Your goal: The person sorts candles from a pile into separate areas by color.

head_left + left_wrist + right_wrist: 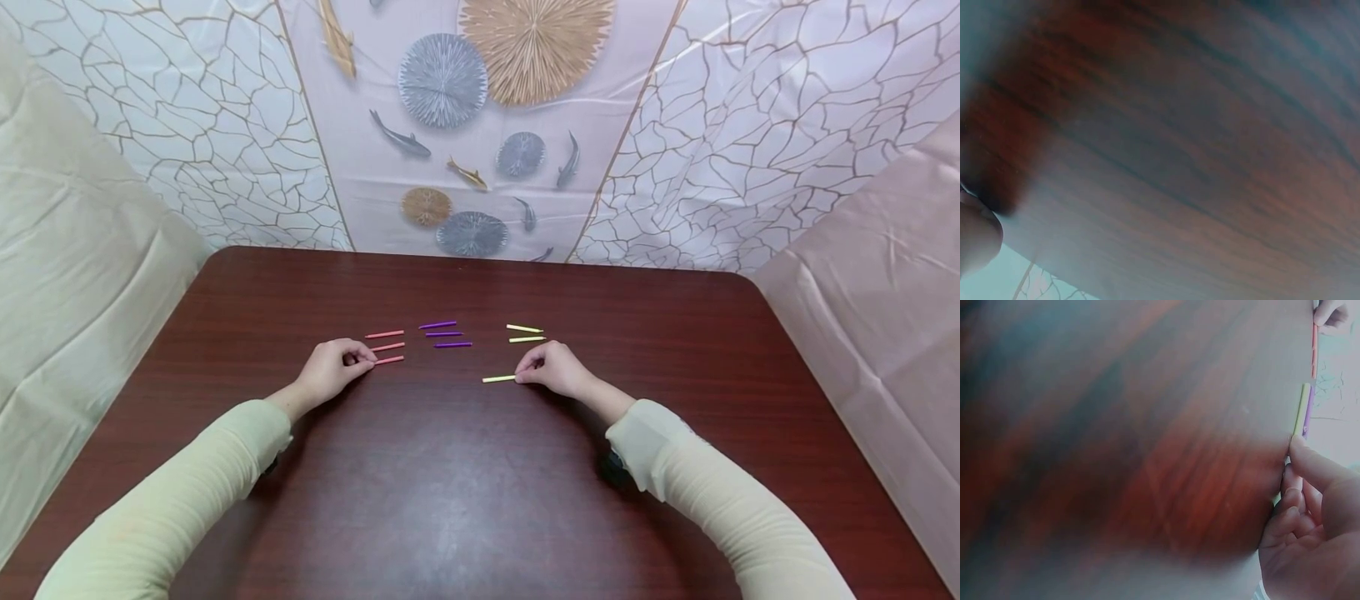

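Near the table's middle, my left hand pinches the near end of a coral crayon, the closest of three laid side by side. Two other coral crayons lie just beyond it. My right hand holds a yellow crayon between thumb and fingers, its free end pointing left; the right wrist view shows this yellow crayon too. Behind that hand lie two more yellow crayons. Three purple crayons lie between the colours. Only a fingertip of the left hand appears in the left wrist view.
Everything lies on a dark reddish-brown wooden table with rounded far corners. A patterned cloth hangs behind its far edge. Pale drapes hang along both sides.
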### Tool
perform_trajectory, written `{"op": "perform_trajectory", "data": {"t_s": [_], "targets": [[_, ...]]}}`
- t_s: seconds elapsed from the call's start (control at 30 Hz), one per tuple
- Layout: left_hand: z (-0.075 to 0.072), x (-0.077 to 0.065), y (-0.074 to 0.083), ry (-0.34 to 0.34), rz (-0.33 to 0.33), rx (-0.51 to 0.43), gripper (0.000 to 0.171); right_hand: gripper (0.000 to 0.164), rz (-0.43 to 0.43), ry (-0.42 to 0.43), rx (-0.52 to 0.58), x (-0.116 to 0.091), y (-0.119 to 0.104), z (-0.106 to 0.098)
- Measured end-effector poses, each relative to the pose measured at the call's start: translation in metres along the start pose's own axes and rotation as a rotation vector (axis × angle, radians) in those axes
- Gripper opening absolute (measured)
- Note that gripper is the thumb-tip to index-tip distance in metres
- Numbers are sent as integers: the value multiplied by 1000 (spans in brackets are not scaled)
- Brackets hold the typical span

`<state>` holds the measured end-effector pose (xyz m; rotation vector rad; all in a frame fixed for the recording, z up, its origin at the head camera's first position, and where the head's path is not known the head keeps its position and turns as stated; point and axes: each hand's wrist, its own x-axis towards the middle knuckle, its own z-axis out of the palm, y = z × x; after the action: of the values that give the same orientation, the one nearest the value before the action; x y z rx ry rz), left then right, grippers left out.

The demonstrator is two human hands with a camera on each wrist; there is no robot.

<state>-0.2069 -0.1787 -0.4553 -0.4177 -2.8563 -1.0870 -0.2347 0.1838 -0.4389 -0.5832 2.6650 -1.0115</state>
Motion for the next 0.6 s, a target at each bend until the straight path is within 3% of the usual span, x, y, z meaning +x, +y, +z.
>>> {"op": "perform_trajectory", "data": {"t_s": [0.27, 0.6], "targets": [[-3, -3, 1, 6, -24, -26, 6, 6, -13, 2, 5, 1, -1, 2], [-12, 1, 12, 92, -15, -109, 9, 7, -10, 21, 13, -1, 2, -7]]}}
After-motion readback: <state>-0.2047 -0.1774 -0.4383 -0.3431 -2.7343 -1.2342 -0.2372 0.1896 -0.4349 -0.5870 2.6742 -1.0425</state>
